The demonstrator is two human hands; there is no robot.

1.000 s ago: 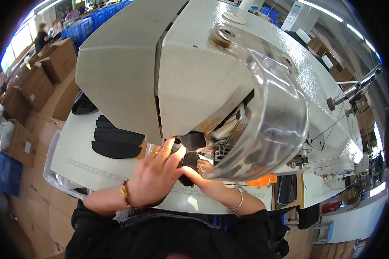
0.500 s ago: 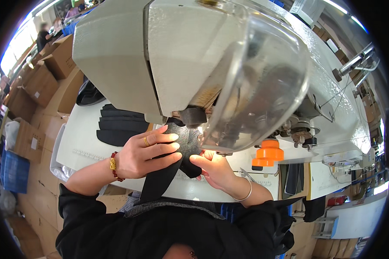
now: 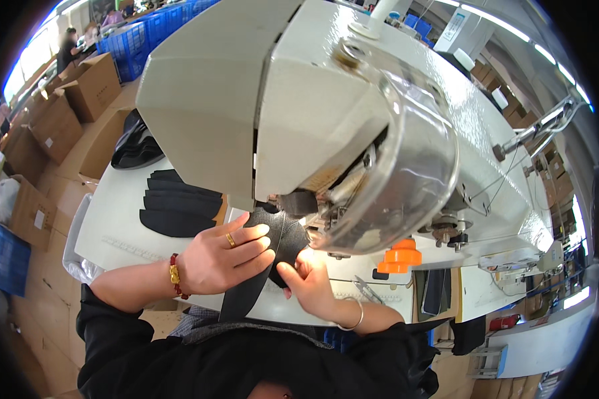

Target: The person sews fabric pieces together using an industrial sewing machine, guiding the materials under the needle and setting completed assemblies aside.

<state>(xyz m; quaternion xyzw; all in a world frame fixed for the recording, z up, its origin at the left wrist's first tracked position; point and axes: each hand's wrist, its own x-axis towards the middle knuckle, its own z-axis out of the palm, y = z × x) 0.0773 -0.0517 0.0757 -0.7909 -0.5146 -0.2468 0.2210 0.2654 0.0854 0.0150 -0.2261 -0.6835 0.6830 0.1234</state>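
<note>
Under the head of a sewing machine lies a black textured piece, lit by the lamp, with a seam line running along it. My left hand rests on its left side, fingers stretched out flat. A smooth black strip hangs from beneath that hand over the table's front edge. My right hand pinches the piece's right edge between thumb and fingers; the fingers are partly hidden below the material. The needle area is mostly covered by the machine head.
Several curved black pieces lie fanned out on the white table at left. Behind them sit black moulded parts. Thread snips lie right of my right hand, near an orange knob-shaped part. Cardboard boxes stand at far left.
The head view has shifted, so the machine appears further right and more of its top shows. My right hand sits slightly lower along the piece's edge. My left hand stays flat on it.
</note>
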